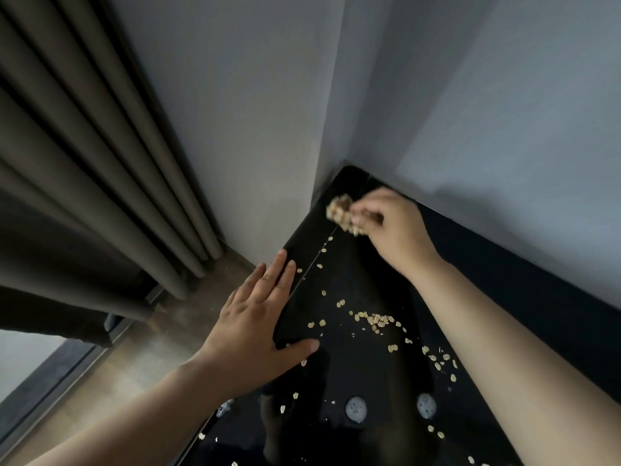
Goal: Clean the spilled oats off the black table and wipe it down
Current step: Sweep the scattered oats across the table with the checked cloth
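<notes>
Early going: pinching oat clump (342, 213) with right hand (395, 232) at black table's (356, 284) far corner, left hand (255, 327) flat; scattered oats (376, 319), wiping left.

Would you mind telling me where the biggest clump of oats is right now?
In the head view, the clump of oats is at the far corner of the black table by the wall, at the fingertips of the right hand.

Your bench (369, 270) sits in the wall (504, 129) corner, the curtain (84, 163) to its left. Oats (376, 319) lie scattered over its middle and near end. Your left hand (258, 317) rests on its left edge; your right hand (393, 227), at the far corner, touches an oat clump (342, 213).
</notes>
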Tool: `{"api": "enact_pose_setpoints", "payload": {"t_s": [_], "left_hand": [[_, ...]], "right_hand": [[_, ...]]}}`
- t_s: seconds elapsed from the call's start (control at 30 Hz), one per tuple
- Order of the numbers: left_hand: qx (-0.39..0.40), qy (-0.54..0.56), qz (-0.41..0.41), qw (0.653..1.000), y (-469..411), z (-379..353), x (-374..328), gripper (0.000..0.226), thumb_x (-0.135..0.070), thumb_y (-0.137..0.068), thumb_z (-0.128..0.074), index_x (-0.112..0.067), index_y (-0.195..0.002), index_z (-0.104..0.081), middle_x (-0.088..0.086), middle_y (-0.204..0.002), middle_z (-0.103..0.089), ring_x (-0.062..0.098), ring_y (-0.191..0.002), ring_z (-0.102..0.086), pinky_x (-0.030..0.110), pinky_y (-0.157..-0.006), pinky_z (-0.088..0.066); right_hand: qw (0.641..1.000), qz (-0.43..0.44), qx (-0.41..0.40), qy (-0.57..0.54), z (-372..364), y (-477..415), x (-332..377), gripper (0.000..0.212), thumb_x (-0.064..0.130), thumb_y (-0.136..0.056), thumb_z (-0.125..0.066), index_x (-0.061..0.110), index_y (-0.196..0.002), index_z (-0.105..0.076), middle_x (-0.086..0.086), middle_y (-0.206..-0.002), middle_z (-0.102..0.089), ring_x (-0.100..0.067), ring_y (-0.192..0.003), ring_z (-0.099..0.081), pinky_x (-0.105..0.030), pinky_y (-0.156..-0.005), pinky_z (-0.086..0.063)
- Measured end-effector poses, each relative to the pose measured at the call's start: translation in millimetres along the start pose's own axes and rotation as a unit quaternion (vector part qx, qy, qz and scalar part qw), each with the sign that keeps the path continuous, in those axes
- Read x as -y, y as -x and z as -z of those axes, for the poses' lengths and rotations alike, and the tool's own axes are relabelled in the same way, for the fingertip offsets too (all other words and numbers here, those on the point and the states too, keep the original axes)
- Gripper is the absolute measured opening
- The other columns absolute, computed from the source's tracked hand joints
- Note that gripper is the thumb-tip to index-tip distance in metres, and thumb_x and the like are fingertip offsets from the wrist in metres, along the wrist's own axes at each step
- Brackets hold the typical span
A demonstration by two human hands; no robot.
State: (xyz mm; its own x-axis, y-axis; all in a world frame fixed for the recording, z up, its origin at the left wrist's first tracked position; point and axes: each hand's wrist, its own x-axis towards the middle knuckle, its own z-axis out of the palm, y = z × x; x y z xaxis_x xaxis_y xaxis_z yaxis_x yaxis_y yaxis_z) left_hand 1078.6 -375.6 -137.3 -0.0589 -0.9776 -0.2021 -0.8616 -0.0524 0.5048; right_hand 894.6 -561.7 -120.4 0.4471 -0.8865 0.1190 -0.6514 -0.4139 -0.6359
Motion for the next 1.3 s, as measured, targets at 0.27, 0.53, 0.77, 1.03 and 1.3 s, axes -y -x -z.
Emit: {"api": "enact_pose_setpoints", "payload": {"t_s": [0.27,0.53,0.77,1.03,1.3], "left_hand": [[-0.003,-0.024,0.008,1.0,1.6,-2.0,-5.1,0.109,-0.087,-0.063,-0.034,-0.039,-0.143,0.023,-0.023,-0.148,0.034,0.01,-0.145,0.014,0.038,-0.12,-0.009],[-0.008,-0.025,0.008,1.0,2.4,-1.4,-4.7,0.112,-0.088,-0.062,-0.035,-0.036,-0.147,0.017,-0.024,-0.149,0.033,0.011,-0.146,0.013,0.037,-0.12,-0.008],[-0.003,-0.027,0.016,1.0,2.1,-1.1,-6.3,0.115,-0.088,-0.061,-0.037,-0.035,-0.148,0.017,-0.023,-0.148,0.035,0.012,-0.146,0.013,0.037,-0.12,-0.008],[-0.008,-0.035,0.02,0.999,2.0,-1.1,-8.8,0.116,-0.089,-0.06,-0.035,-0.034,-0.147,0.018,-0.023,-0.148,0.036,0.011,-0.145,0.016,0.033,-0.12,-0.003],[-0.012,-0.029,0.019,0.999,2.5,-0.9,-8.4,0.116,-0.089,-0.06,-0.033,-0.032,-0.15,0.012,-0.021,-0.151,0.03,0.012,-0.146,0.012,0.035,-0.12,-0.005]], "right_hand": [[0.999,-0.007,0.014,-0.032,35.0,25.6,16.0,0.019,0.01,-0.084,-0.069,0.017,-0.101,-0.073,0.012,-0.093,-0.064,0.0,-0.086,-0.058,-0.004,-0.08,-0.038],[0.992,-0.073,-0.103,0.004,-16.8,-65.2,-14.3,0.021,0.011,-0.09,-0.06,0.009,-0.108,-0.071,-0.008,-0.106,-0.069,-0.021,-0.098,-0.062,-0.019,-0.076,-0.038],[1.0,0.007,-0.009,-0.017,-6.7,8.2,3.3,0.014,0.009,-0.084,-0.069,0.011,-0.096,-0.074,0.0,-0.095,-0.064,-0.012,-0.085,-0.057,-0.021,-0.078,-0.043],[0.998,-0.02,0.003,-0.061,19.0,37.1,9.4,0.017,0.009,-0.083,-0.07,0.014,-0.098,-0.075,0.009,-0.091,-0.066,-0.002,-0.084,-0.06,-0.012,-0.08,-0.043],[0.993,-0.082,-0.082,-0.02,-20.6,-47.4,-5.4,0.02,0.015,-0.09,-0.063,0.012,-0.108,-0.071,-0.003,-0.106,-0.066,-0.015,-0.095,-0.06,-0.013,-0.071,-0.036]]}}
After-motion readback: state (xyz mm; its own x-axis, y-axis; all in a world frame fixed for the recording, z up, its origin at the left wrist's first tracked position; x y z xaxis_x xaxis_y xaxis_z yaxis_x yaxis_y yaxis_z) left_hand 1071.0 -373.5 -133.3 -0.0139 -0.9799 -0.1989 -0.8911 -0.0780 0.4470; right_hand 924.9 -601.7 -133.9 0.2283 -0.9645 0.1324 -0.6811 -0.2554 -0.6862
